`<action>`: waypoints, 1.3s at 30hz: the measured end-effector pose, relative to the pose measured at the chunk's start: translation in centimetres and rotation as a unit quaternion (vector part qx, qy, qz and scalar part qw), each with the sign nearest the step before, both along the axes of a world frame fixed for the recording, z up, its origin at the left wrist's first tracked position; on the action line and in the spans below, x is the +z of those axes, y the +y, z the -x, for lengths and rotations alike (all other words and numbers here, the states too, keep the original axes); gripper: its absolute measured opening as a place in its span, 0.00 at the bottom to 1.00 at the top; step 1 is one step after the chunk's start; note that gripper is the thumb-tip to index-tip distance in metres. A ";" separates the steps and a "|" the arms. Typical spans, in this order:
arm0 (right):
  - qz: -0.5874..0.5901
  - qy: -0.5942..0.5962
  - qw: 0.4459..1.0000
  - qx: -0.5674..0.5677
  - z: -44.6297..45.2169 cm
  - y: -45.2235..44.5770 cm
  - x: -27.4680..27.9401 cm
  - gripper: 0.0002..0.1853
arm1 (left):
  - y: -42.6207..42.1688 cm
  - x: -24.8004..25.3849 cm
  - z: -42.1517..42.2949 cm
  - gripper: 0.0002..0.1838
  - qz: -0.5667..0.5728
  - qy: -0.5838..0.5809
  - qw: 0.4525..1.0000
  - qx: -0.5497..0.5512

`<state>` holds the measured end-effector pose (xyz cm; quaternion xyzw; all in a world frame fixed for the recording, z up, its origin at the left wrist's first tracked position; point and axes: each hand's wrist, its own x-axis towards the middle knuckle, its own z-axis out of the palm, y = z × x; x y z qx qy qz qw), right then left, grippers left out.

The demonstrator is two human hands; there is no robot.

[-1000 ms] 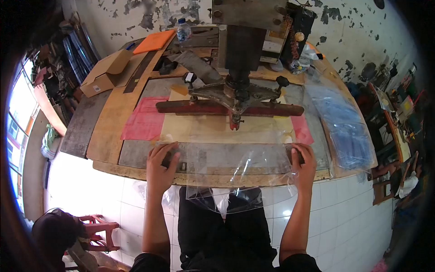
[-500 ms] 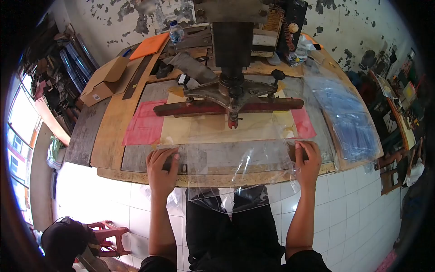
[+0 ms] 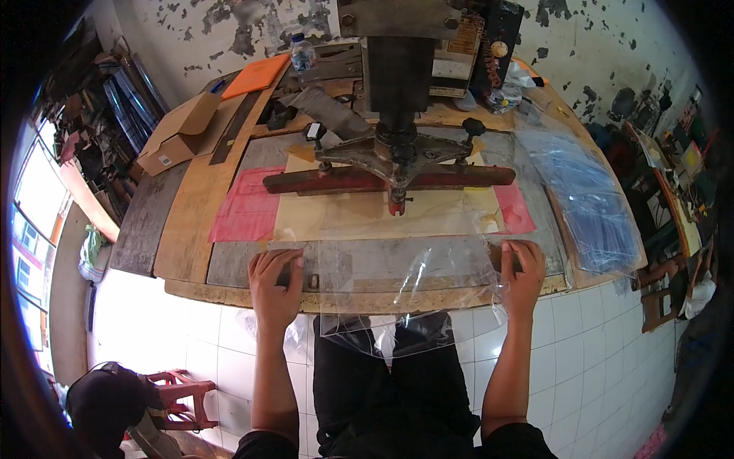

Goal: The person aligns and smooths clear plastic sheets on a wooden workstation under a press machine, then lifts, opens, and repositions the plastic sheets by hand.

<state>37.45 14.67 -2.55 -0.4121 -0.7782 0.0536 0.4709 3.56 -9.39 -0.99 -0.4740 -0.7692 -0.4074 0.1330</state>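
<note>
Across the table's [image 3: 222, 295] near edge: clear plastic sheet [image 3: 413, 279], lower end drooping over, between my left hand [image 3: 277, 289] and right hand [image 3: 524, 281]. Fingers curved on both; cannot tell whether either pinches plastic. Yellow panel [image 3: 344, 220] beyond, under the press's reddish bar [image 3: 306, 181].

The long press bar [image 3: 451, 178] runs across, beyond both the left hand [image 3: 277, 289] and the right hand [image 3: 523, 277], barring the way forward. Outward from the left hand, there's room over bare worktop [image 3: 183, 245], until the cardboard box [image 3: 172, 138] farther off. Piled plastic sheets [image 3: 585, 203] crowd the right hand's outer side.
</note>
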 end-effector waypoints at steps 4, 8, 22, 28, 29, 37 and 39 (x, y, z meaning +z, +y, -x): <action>0.004 0.003 1.000 -0.002 0.0 -0.1 0.0 0.06 | 0.0 0.0 0.0 0.07 -0.001 0.005 1.000 0.000; 0.002 -0.002 1.000 -0.004 0.0 -0.1 0.0 0.06 | 0.0 0.2 -0.1 0.07 0.006 -0.005 1.000 0.002; -0.018 -0.007 1.000 -0.004 -0.1 0.0 -0.1 0.05 | 0.0 0.1 -0.1 0.07 -0.002 0.003 1.000 0.001; -0.025 -0.010 1.000 -0.006 0.1 -0.2 0.2 0.04 | 0.0 0.2 -0.1 0.06 0.000 0.002 1.000 0.003; -0.025 -0.010 1.000 -0.005 0.1 -0.2 0.3 0.04 | 0.0 0.2 -0.1 0.06 -0.001 0.002 1.000 0.004; -0.024 0.001 1.000 -0.001 0.0 0.1 -0.1 0.05 | 0.0 0.0 0.0 0.06 -0.012 0.015 1.000 0.001; -0.022 0.005 1.000 -0.010 0.0 0.2 -0.8 0.05 | -0.1 -0.1 0.1 0.06 -0.015 0.011 1.000 -0.002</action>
